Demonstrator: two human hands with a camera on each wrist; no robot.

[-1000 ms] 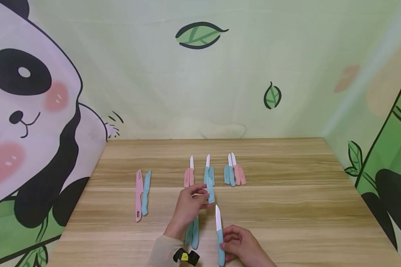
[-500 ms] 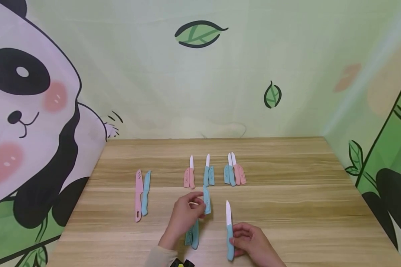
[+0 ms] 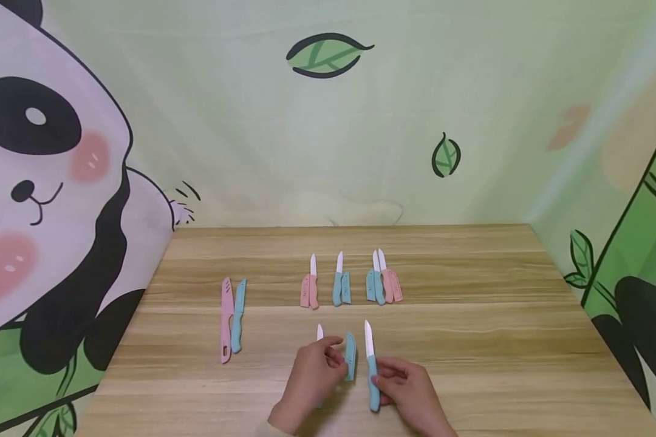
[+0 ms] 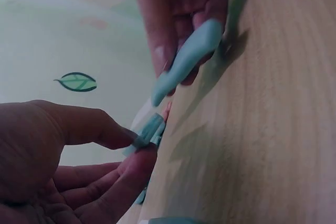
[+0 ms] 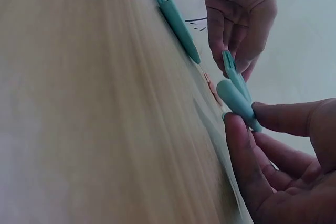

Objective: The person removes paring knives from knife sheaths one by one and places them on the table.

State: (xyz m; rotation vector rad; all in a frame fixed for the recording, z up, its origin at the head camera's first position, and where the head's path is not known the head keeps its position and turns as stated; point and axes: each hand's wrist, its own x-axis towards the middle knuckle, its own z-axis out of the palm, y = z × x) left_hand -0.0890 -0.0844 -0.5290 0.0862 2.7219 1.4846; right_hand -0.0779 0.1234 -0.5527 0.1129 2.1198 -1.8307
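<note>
My left hand (image 3: 316, 375) pinches a light-blue knife sheath (image 3: 350, 357) between thumb and fingertips, which the left wrist view shows edge-on (image 4: 150, 129). Just right of it, my right hand (image 3: 412, 389) grips the light-blue handle of a paring knife (image 3: 373, 383), its white blade bare and pointing away from me. Sheath and knife stand side by side, close over the table, with a narrow gap in the head view. Another bare knife (image 3: 319, 331) lies under my left hand; mostly its white tip shows, and the hand hides the rest.
Farther back on the wooden table (image 3: 470, 340) lie a pink knife (image 3: 314, 292) and a blue knife (image 3: 337, 288), each beside its sheath. Right of them is a blue-and-pink pair (image 3: 384, 285) with sheaths. At left lie a pink sheathed knife (image 3: 227, 321) and a blue sheathed one (image 3: 239, 321).
My left hand has brought the sheath toward me and then right, up beside the knife. The right hand's knife has shifted right and slightly away from me.
</note>
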